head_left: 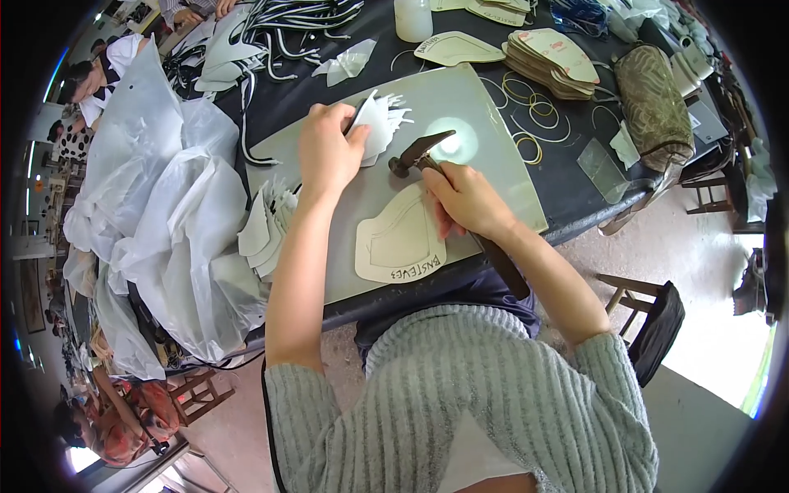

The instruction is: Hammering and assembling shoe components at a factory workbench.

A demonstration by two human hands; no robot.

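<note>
My left hand (327,149) is closed on the edge of a small stack of white cut pieces (376,131), some with fringe-like strips at the far end, tilted above the grey-white board (498,160). My right hand (470,200) grips a hammer (505,269) with a dark handle. Its metal head is raised close to the board, to the right of the white stack. Below it lies a cream pattern template (399,238) with a drawn outline and handwriting, near the board's front edge. My right fingers partly overlap the template's right side.
More white pieces (265,234) are piled at the board's left edge, beside large translucent plastic bags (185,205). Black-and-white straps (279,25), stacked templates (552,62), yellow rings (534,103), a white bottle (412,20) and a patterned pouch (655,103) surround the board. Another person's hands (189,16) work at far left.
</note>
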